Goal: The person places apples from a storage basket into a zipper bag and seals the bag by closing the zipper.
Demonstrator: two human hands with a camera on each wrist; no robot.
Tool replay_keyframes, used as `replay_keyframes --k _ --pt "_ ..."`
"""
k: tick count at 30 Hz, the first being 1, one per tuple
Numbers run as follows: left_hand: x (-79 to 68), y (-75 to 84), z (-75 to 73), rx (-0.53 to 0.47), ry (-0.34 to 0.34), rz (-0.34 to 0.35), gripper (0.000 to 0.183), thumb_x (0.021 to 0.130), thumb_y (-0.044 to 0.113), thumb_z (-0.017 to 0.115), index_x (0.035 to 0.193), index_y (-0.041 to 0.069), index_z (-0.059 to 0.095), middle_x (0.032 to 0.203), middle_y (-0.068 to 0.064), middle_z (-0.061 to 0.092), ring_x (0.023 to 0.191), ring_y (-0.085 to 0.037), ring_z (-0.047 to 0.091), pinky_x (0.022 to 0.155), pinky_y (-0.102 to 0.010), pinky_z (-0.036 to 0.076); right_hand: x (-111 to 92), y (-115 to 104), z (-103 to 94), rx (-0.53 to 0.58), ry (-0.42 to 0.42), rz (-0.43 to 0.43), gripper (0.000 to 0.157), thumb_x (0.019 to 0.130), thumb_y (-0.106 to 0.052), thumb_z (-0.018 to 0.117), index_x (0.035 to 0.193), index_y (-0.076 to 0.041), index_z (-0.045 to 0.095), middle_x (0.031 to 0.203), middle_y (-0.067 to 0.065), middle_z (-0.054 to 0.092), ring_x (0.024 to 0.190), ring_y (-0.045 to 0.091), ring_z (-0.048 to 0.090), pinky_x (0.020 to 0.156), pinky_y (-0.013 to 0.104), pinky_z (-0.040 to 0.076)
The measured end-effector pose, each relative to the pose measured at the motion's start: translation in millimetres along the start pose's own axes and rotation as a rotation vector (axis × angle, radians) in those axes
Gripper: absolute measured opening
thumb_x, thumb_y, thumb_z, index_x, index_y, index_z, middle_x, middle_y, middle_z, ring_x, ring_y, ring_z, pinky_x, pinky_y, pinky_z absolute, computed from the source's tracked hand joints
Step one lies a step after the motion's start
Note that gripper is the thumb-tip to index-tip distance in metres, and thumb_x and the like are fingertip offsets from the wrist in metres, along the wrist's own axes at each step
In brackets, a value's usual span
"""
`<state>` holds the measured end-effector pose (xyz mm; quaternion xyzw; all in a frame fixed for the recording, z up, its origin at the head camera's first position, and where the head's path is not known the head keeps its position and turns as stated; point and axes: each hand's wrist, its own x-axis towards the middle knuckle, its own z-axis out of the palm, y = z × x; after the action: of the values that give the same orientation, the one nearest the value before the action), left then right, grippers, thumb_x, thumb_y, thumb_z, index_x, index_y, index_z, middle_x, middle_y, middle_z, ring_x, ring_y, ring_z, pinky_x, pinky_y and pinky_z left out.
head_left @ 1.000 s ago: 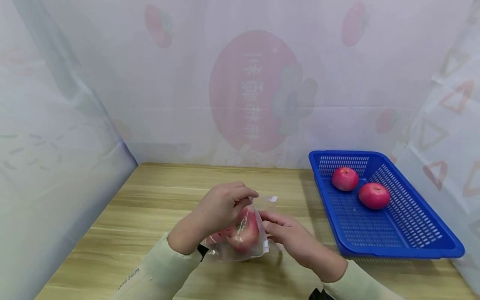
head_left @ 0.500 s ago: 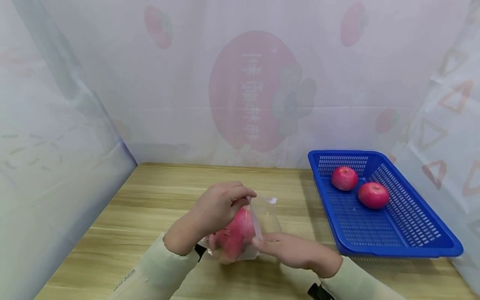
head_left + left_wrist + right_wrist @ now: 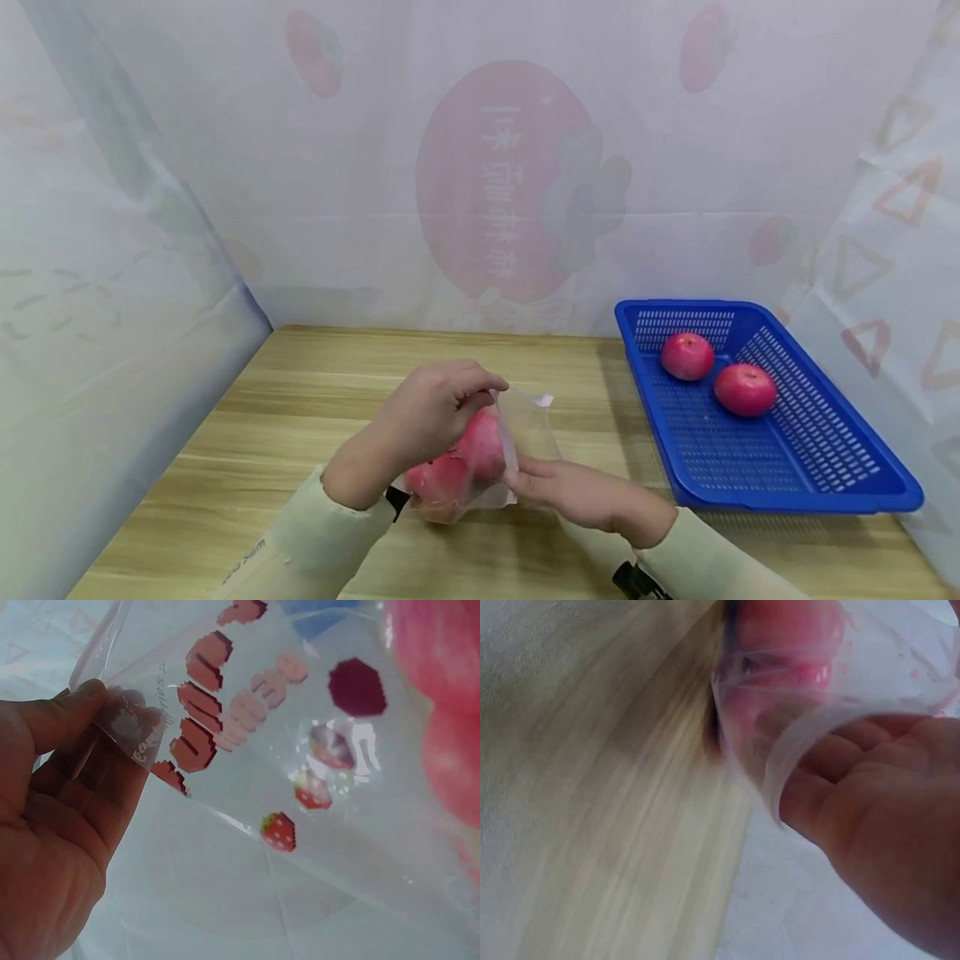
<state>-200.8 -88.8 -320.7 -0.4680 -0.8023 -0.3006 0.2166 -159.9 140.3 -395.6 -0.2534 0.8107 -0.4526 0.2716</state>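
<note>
A clear plastic bag (image 3: 528, 421) with printed strawberries and lettering stands tilted on the table, holding red apples (image 3: 480, 446); at least two show through the film. My left hand (image 3: 431, 412) pinches the bag's upper edge between thumb and fingers, as the left wrist view also shows. At the bag's mouth is my right hand (image 3: 581, 497). Its fingers reach inside past the rim in the right wrist view, and fingertips show faintly through the plastic near the apples. The frames do not show the right thumb clearly.
On the right a blue plastic basket (image 3: 750, 467) holds two red apples, one (image 3: 687, 357) behind the other (image 3: 745, 390). The wooden table (image 3: 300, 400) is bounded by printed white cloth (image 3: 360, 250) at the back and sides.
My right hand has moved from beside the bag's right edge to its mouth, with fingers inside. The apples in the bag have shifted left. My left hand keeps hold of the edge.
</note>
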Motion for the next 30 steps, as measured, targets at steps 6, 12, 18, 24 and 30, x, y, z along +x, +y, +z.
replay_keyframes --k 6,12,18,24,30 --pt "0.6 -0.4 0.6 -0.004 0.011 0.007 0.022 0.083 -0.010 0.073 0.100 0.005 0.076 0.090 -0.001 0.073 0.081 -0.011 0.067 0.074 -0.026 0.056 2 2 0.3 0.050 0.041 0.032 0.064 0.107 -0.051 0.031 0.156 -0.011 0.031 0.157 0.003 0.032 0.143 0.023 0.024 0.115 0.051 0.021" --pt "-1.1 -2.3 -0.6 -0.002 0.002 -0.013 0.022 0.085 -0.008 0.073 0.101 0.006 0.076 0.091 0.000 0.073 0.081 -0.009 0.066 0.074 -0.025 0.055 -8 -6 -12.3 0.051 0.082 0.006 0.061 0.108 -0.047 0.032 0.150 -0.005 0.042 0.150 0.011 0.044 0.139 0.032 0.035 0.112 0.054 0.027" --pt "-2.6 -3.3 -1.5 0.003 -0.002 -0.023 0.022 0.085 -0.008 0.073 0.102 0.007 0.075 0.090 0.001 0.072 0.076 -0.007 0.063 0.070 -0.024 0.054 -38 -25 -79.6 0.076 0.175 0.066 0.045 0.105 -0.037 0.050 0.130 0.000 0.061 0.120 0.015 0.066 0.108 0.032 0.063 0.093 0.050 0.049" --pt "-2.8 -3.1 -2.6 0.012 0.012 -0.016 0.023 0.084 -0.008 0.073 0.101 0.007 0.075 0.089 0.001 0.072 0.076 -0.008 0.064 0.071 -0.024 0.054 -77 -6 -181.8 -0.002 0.434 0.325 0.070 0.105 -0.046 0.045 0.146 0.010 0.037 0.139 0.032 0.047 0.125 0.046 0.050 0.097 0.053 0.047" --pt "-2.8 -2.4 -2.1 0.015 0.006 -0.022 0.023 0.084 -0.008 0.073 0.101 0.007 0.075 0.090 0.003 0.072 0.078 -0.008 0.065 0.072 -0.025 0.054 -113 50 -241.8 -0.001 0.447 0.560 0.104 0.098 -0.069 0.027 0.150 0.016 -0.002 0.151 0.043 0.008 0.136 0.061 0.016 0.105 0.065 0.030"
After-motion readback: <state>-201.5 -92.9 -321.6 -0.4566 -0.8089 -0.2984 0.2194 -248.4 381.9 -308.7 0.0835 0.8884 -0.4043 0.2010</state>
